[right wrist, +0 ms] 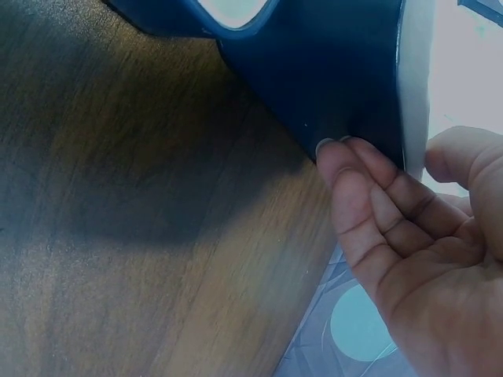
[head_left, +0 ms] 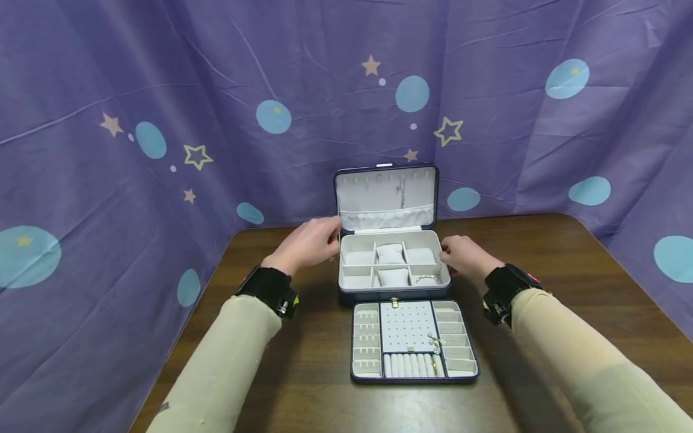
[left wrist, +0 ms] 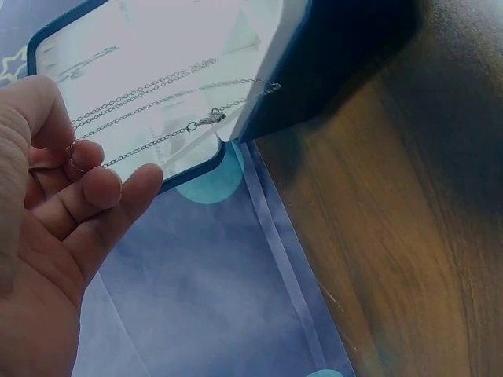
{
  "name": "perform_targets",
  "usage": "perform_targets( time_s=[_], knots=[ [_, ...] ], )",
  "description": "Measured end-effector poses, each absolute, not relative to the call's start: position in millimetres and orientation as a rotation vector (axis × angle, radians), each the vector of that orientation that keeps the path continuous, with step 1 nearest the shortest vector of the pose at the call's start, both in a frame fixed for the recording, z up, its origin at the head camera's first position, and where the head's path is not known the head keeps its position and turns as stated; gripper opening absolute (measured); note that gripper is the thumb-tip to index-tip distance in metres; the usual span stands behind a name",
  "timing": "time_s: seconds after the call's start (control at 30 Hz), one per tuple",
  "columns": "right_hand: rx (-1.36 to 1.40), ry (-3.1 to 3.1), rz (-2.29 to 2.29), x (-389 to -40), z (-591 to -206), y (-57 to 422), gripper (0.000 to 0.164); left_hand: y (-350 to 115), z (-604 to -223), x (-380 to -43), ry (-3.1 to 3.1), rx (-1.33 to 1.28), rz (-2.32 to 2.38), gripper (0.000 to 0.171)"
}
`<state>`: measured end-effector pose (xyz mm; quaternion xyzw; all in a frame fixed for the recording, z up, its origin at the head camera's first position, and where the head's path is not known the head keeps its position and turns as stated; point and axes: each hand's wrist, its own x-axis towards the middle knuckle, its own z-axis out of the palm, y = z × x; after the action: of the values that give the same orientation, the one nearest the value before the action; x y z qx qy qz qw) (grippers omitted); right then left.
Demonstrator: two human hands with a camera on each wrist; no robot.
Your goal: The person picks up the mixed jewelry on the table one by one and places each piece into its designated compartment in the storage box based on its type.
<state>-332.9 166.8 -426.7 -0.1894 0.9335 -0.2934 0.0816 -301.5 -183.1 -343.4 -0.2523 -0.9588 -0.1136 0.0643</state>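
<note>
My left hand [head_left: 310,243] is at the left rim of a navy jewelry box [head_left: 395,295], level with the hinge side. Between thumb and index finger it pinches a thin silver necklace [left wrist: 211,118], whose loops and clasp show against the pale lid lining in the left wrist view. On the opposite side, my right hand [head_left: 468,257] holds the box's side wall, thumb over the white rim and fingers against the dark outside. The raised lid [head_left: 352,186] has another necklace [head_left: 402,191] hanging inside. Two white cushions [head_left: 393,277] and a silver bangle-like ring [head_left: 428,280] lie in the compartments.
A jewelry tray [head_left: 407,325] lies in front of the box, with earrings [head_left: 435,341] and a gold ring [head_left: 434,365] on its right half. Both stand on a brown wooden table [head_left: 308,361]. Behind the lid hangs a purple patterned curtain [head_left: 325,72].
</note>
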Motion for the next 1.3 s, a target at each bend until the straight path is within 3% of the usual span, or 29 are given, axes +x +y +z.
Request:
perform_targets(
  time_s=[1.3],
  knots=[
    [-0.551, 2.791, -0.888, -337, -432, 171, 0.027, -165, -341, -305, -2.875, -0.797, -0.369, 0.016]
  ],
)
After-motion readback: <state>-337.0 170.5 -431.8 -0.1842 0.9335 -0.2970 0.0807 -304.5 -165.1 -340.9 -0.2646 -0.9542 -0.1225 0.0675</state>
